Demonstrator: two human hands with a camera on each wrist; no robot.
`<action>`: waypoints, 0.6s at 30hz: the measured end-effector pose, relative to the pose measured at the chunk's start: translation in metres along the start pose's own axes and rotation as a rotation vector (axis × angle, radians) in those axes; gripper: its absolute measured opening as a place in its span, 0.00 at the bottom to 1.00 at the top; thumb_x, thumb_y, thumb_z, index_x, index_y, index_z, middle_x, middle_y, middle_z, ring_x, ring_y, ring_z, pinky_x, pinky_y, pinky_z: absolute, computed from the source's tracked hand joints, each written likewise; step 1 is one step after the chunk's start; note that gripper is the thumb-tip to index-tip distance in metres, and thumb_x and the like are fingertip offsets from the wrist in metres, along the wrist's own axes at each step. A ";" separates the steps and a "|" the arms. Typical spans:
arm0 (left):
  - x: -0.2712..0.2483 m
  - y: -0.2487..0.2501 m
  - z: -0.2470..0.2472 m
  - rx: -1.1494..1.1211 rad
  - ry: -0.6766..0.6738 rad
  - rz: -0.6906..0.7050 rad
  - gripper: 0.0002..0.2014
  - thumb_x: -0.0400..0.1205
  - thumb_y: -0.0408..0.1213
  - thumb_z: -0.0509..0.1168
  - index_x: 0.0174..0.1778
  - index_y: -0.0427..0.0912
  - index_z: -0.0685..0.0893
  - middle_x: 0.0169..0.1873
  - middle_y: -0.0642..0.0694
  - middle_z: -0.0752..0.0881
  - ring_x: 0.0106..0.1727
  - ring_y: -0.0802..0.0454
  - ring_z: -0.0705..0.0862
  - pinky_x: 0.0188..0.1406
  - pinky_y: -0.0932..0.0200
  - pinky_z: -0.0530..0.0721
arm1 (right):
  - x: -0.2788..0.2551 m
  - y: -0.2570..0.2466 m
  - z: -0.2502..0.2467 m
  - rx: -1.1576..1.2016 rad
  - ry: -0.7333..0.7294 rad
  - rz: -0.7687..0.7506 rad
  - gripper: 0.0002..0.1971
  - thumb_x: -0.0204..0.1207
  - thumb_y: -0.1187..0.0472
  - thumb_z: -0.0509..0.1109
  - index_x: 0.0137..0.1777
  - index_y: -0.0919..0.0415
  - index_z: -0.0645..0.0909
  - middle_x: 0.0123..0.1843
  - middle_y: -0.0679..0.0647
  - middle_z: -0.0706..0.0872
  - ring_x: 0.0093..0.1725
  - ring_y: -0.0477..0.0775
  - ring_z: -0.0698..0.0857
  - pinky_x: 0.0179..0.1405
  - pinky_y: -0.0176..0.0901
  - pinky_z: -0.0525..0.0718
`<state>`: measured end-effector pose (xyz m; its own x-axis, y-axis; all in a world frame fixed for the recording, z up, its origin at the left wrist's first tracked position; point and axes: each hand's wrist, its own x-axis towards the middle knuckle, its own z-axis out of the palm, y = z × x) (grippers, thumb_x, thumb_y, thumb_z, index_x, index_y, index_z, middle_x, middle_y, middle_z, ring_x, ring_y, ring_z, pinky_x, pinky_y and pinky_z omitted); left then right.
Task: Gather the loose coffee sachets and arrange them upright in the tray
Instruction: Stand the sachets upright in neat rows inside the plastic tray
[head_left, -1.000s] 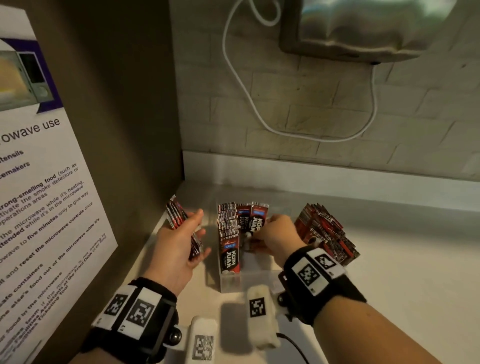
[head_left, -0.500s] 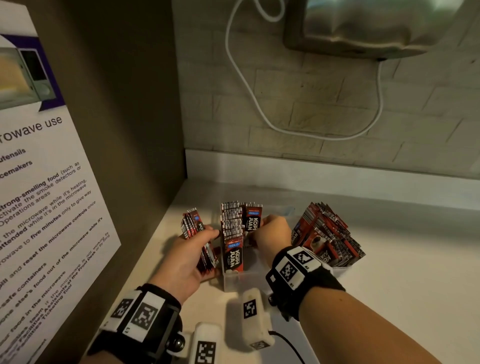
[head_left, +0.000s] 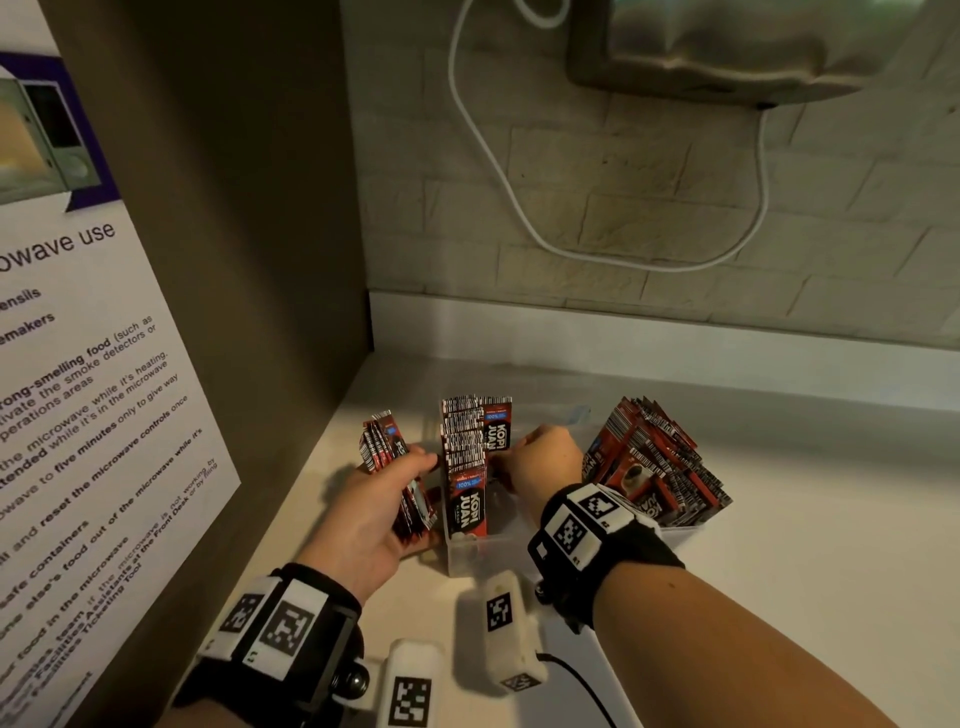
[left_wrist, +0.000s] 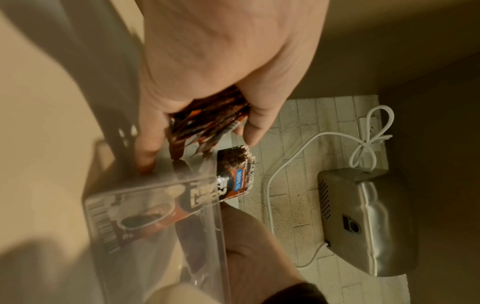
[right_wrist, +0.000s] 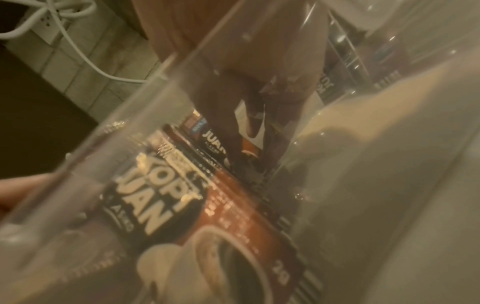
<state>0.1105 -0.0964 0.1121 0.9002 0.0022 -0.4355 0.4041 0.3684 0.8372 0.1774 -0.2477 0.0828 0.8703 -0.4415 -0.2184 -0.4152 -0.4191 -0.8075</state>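
Note:
A clear plastic tray (head_left: 483, 558) stands on the pale counter. In its left compartment, red-and-black coffee sachets (head_left: 465, 447) stand upright in a row. Its right compartment holds a loose leaning heap of sachets (head_left: 660, 467). My left hand (head_left: 415, 493) grips a bundle of sachets (head_left: 387, 447) just left of the tray, thumb on top; the left wrist view shows this left hand (left_wrist: 200, 144) curled round the bundle (left_wrist: 207, 123). My right hand (head_left: 511, 462) reaches into the tray beside the row. Seen through the tray wall (right_wrist: 182, 61), its fingers (right_wrist: 233, 123) touch a sachet (right_wrist: 213, 139), grip unclear.
A brown side panel with a microwave-use poster (head_left: 78, 389) closes in the left. A metal wall unit (head_left: 727, 47) and its white cable (head_left: 519, 218) hang on the brick wall behind. The counter (head_left: 805, 571) stretches to the right.
My left hand has carried its bundle rightward, up against the tray's left side. The right hand has stayed in the tray by the upright row.

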 end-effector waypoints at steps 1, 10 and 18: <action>0.000 0.000 0.000 -0.005 0.001 -0.002 0.11 0.79 0.34 0.70 0.58 0.41 0.84 0.49 0.37 0.90 0.51 0.38 0.88 0.50 0.37 0.87 | 0.000 0.001 0.000 0.004 -0.004 -0.004 0.14 0.67 0.58 0.82 0.44 0.61 0.80 0.46 0.60 0.89 0.46 0.59 0.89 0.49 0.54 0.89; 0.002 0.013 -0.008 -0.116 0.101 0.062 0.13 0.74 0.43 0.75 0.49 0.42 0.82 0.38 0.45 0.82 0.40 0.51 0.80 0.40 0.52 0.82 | -0.006 0.002 -0.014 0.107 0.005 -0.022 0.13 0.63 0.64 0.83 0.41 0.65 0.81 0.42 0.63 0.89 0.43 0.61 0.89 0.47 0.57 0.90; -0.010 0.035 -0.004 -0.156 -0.124 0.165 0.06 0.80 0.30 0.64 0.50 0.41 0.84 0.37 0.41 0.87 0.35 0.49 0.85 0.23 0.58 0.82 | -0.053 -0.033 -0.062 0.499 -0.119 -0.235 0.06 0.72 0.70 0.74 0.42 0.64 0.78 0.36 0.57 0.81 0.32 0.53 0.80 0.30 0.45 0.82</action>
<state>0.1147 -0.0794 0.1443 0.9688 -0.0362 -0.2450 0.2286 0.5117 0.8282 0.1286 -0.2593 0.1549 0.9600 -0.2774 -0.0387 -0.0566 -0.0567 -0.9968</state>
